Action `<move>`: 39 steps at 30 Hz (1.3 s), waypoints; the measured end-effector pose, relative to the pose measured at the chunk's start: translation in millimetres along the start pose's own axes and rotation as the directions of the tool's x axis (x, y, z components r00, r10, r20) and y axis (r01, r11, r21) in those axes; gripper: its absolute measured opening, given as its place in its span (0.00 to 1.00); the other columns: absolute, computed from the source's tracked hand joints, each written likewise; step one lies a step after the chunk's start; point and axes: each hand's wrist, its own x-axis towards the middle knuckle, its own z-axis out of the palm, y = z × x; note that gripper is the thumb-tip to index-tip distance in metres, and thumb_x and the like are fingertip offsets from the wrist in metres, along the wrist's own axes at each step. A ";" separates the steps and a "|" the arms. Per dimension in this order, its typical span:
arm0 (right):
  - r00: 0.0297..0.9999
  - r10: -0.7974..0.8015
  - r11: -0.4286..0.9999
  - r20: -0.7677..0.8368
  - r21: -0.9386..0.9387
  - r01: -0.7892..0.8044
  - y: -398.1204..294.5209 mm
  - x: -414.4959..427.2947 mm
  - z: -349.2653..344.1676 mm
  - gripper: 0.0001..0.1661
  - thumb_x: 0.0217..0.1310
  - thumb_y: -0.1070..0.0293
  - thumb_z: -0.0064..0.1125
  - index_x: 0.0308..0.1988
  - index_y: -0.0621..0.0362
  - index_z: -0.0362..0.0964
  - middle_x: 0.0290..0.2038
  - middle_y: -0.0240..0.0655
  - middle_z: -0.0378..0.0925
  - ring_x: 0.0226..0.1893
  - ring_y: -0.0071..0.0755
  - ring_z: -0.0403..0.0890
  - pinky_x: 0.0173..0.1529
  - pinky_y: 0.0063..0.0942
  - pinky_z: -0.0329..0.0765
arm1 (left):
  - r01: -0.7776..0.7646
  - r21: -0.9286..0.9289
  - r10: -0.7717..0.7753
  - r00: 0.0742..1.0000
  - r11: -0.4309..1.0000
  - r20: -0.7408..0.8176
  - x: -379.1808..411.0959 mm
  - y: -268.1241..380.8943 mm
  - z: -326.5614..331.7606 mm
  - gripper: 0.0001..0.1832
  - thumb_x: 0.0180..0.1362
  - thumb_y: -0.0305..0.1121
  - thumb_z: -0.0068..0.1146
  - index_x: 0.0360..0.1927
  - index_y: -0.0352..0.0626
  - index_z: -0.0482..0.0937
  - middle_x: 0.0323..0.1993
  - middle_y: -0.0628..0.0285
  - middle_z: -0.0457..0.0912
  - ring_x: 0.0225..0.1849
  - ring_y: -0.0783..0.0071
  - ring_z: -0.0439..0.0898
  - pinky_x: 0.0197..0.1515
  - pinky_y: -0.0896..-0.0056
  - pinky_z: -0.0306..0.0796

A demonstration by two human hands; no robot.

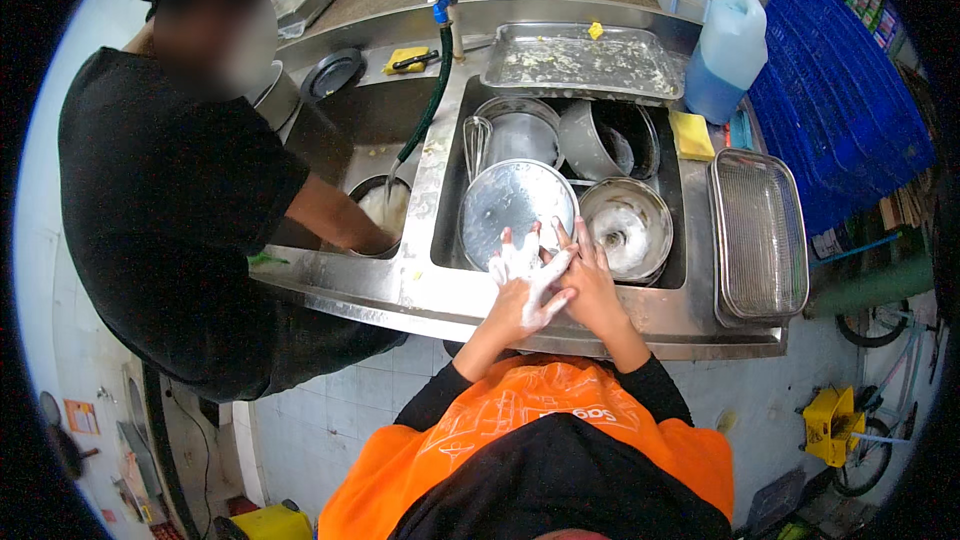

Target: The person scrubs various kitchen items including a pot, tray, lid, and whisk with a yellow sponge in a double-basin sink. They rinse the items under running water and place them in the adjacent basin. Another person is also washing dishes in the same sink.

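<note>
Thick white foam covers much of my left hand (531, 277), whose fingers are spread. My right hand (589, 274) touches it at the fingers, also spread and holding nothing. Both are over the front edge of the right sink basin, by a round metal lid or pan (517, 206). To its right sits a round metal pan with foam inside (626, 229). Behind are a round metal pot (517, 131), a tilted pot (592, 139) and a wire whisk (478, 142).
A co-worker at left has an arm in a pot (367, 191) under a running hose (442, 90). Around my basin are a food-stained metal tray (585, 64), a blue liquid jug (724, 60), a yellow sponge (691, 135) and a wire mesh basket (761, 240). Blue crates (832, 97) stand right.
</note>
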 end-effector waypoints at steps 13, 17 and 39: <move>0.998 -0.051 0.998 -0.027 0.031 0.052 -6.6 2.1 -1.4 0.26 0.39 0.65 0.47 0.46 0.47 0.60 0.56 0.36 0.38 0.56 0.45 0.38 0.48 0.48 0.52 | -0.096 0.088 0.098 0.995 0.991 -0.010 -6.7 -11.5 -7.1 0.25 0.38 0.47 0.52 0.45 0.66 0.65 0.56 0.49 0.39 0.54 0.36 0.31 0.46 0.37 0.37; 0.993 -0.106 0.994 0.047 0.042 0.104 -11.0 5.0 -6.7 0.29 0.41 0.66 0.45 0.49 0.48 0.56 0.56 0.37 0.40 0.57 0.40 0.38 0.50 0.48 0.52 | -0.071 0.120 0.070 0.997 0.990 0.014 -5.8 -7.3 -12.1 0.25 0.39 0.47 0.51 0.46 0.67 0.64 0.56 0.48 0.39 0.54 0.36 0.30 0.46 0.36 0.35; 0.992 -0.120 0.989 -0.022 0.087 0.122 -5.6 10.1 -0.9 0.35 0.42 0.67 0.40 0.54 0.56 0.42 0.56 0.38 0.43 0.57 0.37 0.42 0.55 0.40 0.44 | 0.080 0.224 -0.025 0.971 0.971 -0.237 8.7 -10.4 -11.9 0.24 0.40 0.49 0.49 0.45 0.67 0.65 0.56 0.46 0.34 0.54 0.35 0.29 0.48 0.38 0.30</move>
